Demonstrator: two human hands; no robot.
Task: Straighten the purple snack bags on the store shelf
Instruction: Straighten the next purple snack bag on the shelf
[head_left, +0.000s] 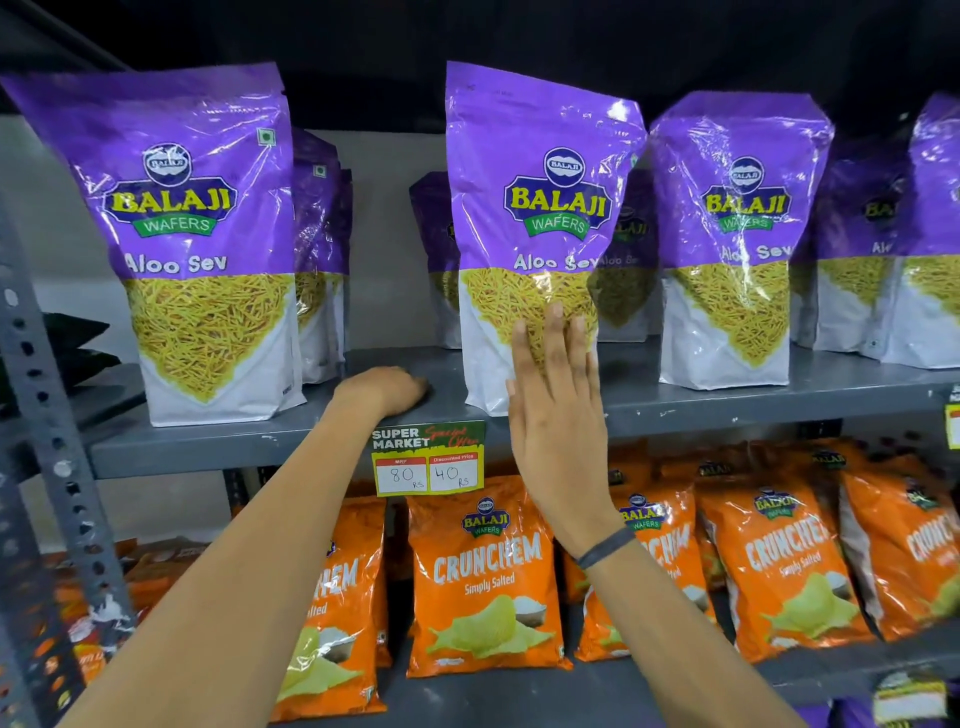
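Purple Aloo Sev snack bags stand upright on the grey upper shelf (727, 402). The middle front bag (540, 208) stands at the shelf's edge, leaning slightly. My right hand (558, 415) lies flat against its lower front, fingers straight and together, holding nothing. My left hand (384, 389) rests curled on the shelf edge, just left of that bag, with nothing in it. A left front bag (192, 234) stands tilted leftward. A right front bag (732, 234) stands next to the middle one, and more purple bags (872, 249) stand in rows behind.
A price tag (428, 460) hangs from the shelf edge between my hands. Orange Crunchem bags (483, 577) fill the lower shelf. A perforated grey upright post (47, 415) bounds the left side. Bare shelf shows between the left and middle bags.
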